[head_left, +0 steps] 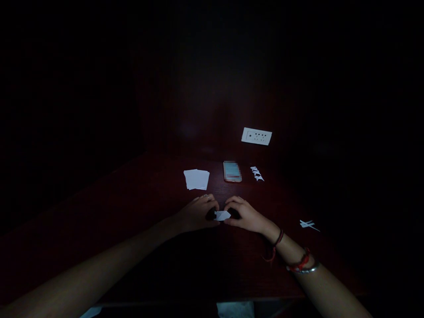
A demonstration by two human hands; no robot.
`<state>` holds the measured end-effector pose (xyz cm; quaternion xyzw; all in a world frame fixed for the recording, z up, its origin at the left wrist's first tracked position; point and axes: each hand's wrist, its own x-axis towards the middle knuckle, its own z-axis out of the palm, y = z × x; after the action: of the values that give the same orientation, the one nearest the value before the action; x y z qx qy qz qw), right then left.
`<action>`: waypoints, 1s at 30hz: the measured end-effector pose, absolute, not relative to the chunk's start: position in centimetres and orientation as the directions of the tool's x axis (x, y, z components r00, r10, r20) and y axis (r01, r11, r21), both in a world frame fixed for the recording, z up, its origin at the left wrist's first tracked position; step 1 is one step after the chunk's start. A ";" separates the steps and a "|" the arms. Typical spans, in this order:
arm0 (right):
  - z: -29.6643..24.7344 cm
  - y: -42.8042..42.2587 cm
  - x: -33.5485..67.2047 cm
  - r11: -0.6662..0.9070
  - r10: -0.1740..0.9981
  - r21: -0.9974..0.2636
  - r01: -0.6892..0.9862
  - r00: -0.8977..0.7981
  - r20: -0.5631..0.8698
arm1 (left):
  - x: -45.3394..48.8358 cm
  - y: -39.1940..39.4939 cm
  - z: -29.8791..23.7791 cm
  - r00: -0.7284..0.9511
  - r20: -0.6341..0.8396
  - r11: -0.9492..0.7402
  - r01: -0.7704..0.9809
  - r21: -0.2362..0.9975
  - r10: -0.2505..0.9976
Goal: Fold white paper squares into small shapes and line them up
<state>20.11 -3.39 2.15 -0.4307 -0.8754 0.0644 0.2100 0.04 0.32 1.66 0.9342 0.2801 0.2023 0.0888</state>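
Observation:
A small piece of folded white paper [222, 215] is held between my two hands, low over the dark red table. My left hand [200, 213] grips its left end between thumb and fingers. On the other side, my right hand [243, 214] pinches the right end, fingertips above and thumb below. Just beyond my left hand lies a stack of white paper sheets [196, 179], slightly fanned. Farther to the right sit several small folded paper pieces [257, 173] in a row.
A phone-like object [232, 171] with a blurred-out face lies behind my hands. Thin white paper strips [308, 224] are crossed at the right of the table [132, 198]. A white socket panel [256, 136] is on the back wall. The surroundings are very dark.

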 end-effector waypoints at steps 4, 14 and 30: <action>2.8 -3.8 19.9 0.551 0.816 -0.246 0.797 -0.452 0.361 | 0.0 1.2 1.2 0.663 0.402 -0.773 0.573 0.270 0.632; 2.4 -3.2 20.8 0.679 0.731 -0.319 0.661 -0.572 0.372 | -0.4 1.1 1.3 0.654 0.317 -0.723 0.574 0.385 0.687; 3.2 -3.4 21.1 0.674 0.738 -0.330 0.660 -0.609 0.290 | -0.8 1.6 1.7 0.798 0.333 -0.844 0.370 0.388 0.503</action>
<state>21.06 -3.42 3.20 -0.3921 -0.8919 0.0954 0.2043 -0.82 1.57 1.65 0.9355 0.2334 0.2161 0.1536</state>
